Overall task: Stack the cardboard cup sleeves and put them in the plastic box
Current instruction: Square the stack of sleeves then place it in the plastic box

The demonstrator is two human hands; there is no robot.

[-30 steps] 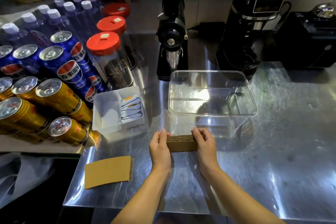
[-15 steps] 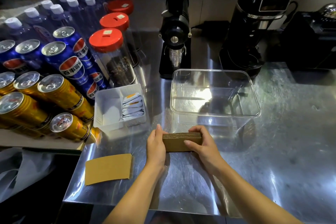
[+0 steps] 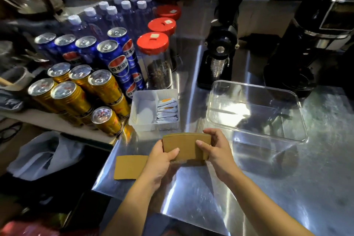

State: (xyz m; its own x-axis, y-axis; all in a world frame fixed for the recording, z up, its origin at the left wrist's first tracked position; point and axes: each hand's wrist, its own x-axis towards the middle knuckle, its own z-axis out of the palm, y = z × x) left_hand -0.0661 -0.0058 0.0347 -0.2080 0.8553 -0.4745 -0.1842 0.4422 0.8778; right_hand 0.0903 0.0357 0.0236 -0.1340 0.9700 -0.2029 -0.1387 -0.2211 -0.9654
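Note:
A stack of brown cardboard cup sleeves (image 3: 186, 144) is held just above the steel counter, tilted so its flat face points toward me. My left hand (image 3: 160, 161) grips its left end and my right hand (image 3: 216, 149) grips its right end. One more flat sleeve (image 3: 129, 166) lies alone on the counter to the left of my left hand. The clear plastic box (image 3: 255, 110) stands empty just beyond and to the right of my right hand.
A white tray (image 3: 151, 110) of sachets sits left of the box. Gold and blue cans (image 3: 107, 86), water bottles and red-lidded jars (image 3: 155, 57) crowd the left. A black grinder (image 3: 219, 48) and a coffee machine (image 3: 316, 34) stand behind the box.
The stack has been lifted off the counter and tipped from standing on edge to face me. Both hands shifted their grip to its ends. The camera moved closer.

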